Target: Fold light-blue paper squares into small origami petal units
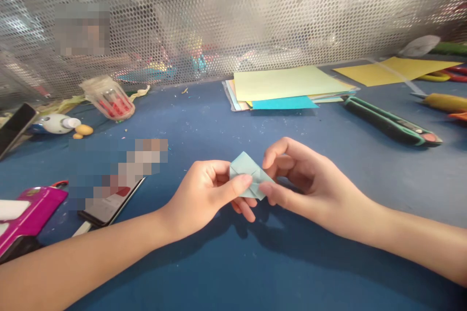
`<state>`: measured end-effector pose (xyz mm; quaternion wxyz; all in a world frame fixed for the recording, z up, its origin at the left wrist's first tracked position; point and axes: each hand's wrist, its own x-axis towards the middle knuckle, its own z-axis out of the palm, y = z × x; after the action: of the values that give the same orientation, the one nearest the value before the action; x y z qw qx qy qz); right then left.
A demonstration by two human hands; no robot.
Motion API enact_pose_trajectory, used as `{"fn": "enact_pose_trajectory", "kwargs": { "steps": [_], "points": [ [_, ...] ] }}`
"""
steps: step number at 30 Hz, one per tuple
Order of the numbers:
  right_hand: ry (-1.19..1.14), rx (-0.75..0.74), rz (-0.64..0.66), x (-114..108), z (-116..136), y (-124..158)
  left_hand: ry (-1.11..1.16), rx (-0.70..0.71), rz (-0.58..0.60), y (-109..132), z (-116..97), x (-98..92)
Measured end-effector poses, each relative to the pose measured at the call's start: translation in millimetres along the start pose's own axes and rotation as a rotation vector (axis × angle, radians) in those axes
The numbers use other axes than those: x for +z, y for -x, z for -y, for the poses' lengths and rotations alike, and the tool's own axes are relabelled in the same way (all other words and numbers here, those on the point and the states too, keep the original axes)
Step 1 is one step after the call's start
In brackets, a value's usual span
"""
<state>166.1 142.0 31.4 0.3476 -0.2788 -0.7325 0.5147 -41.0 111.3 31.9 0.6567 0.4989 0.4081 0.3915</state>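
A small piece of folded light blue paper (243, 165), with creases across its face, is held above the blue table at the centre of the view. My left hand (215, 187) pinches it from the left, thumb on top and fingers beneath. On the right side, the thumb of my right hand (299, 175) touches the paper's lower right corner. The index finger of that hand is raised and curled, apart from the thumb, close to the paper's right edge.
Behind lies a stack of coloured paper (288, 82). A green-black cutter (390, 121) and yellow sheet (397, 70) are at the right. On the left are a jar (109, 99), a phone (113, 204) and a magenta object (44, 209). A perforated metal screen (226, 19) stands behind.
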Motion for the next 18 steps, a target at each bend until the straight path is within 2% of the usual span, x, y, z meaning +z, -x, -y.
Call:
{"fn": "enact_pose_trajectory", "kwargs": {
  "steps": [6, 12, 15, 18],
  "points": [
    [-0.045, 0.059, 0.08, 1.2, -1.9, 1.9, -0.08, -0.012, 0.001, 0.6, -0.1, 0.3],
    [0.001, 0.013, 0.039, 3.1, 0.0, 5.7, -0.104, 0.006, 0.071, 0.3, -0.2, 0.0],
    [0.157, -0.073, 0.016, 1.6, -0.6, 6.3, -0.16, -0.012, 0.091, 0.9, -0.4, -0.4],
    [0.358, -0.273, 0.014, -2.7, -1.6, 3.8, -0.282, -0.025, 0.119, 1.8, -2.6, -0.5]
  ]
}}
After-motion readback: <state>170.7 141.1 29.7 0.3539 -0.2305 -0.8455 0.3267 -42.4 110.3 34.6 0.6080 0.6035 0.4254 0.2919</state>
